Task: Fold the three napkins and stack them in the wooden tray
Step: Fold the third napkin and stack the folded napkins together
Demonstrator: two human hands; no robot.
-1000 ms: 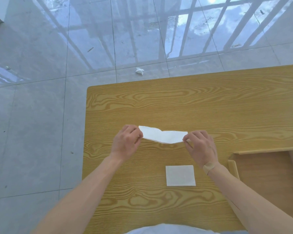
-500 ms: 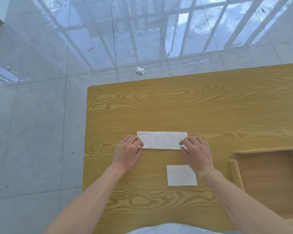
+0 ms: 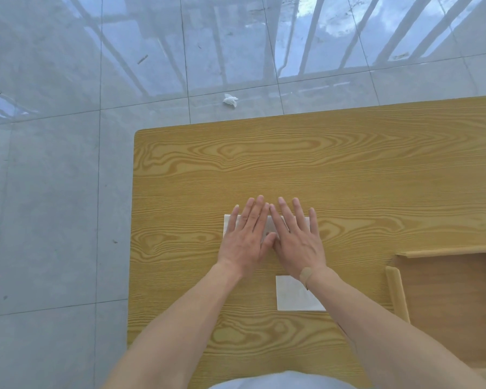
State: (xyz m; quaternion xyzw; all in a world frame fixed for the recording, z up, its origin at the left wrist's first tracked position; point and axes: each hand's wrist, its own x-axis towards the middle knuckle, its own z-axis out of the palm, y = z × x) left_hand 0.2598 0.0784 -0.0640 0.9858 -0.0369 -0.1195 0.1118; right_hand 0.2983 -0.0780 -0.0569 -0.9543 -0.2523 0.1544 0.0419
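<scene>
A white napkin (image 3: 270, 225), folded into a long strip, lies flat on the wooden table (image 3: 320, 169). My left hand (image 3: 246, 240) and my right hand (image 3: 298, 240) rest palm down on it side by side, fingers spread, covering most of it; only its ends and a bit between the hands show. A second napkin (image 3: 289, 297), folded to a small square, lies nearer to me, partly under my right wrist. The wooden tray (image 3: 396, 293) sits at the right edge with nothing visible inside it.
The table's left edge runs close beside my left arm, with grey tiled floor beyond. A crumpled bit of white paper (image 3: 230, 99) lies on the floor past the table's far edge.
The napkin was held up between both hands, then laid down as a flat strip. Both hands have moved from its ends to its middle and now press flat on it.
</scene>
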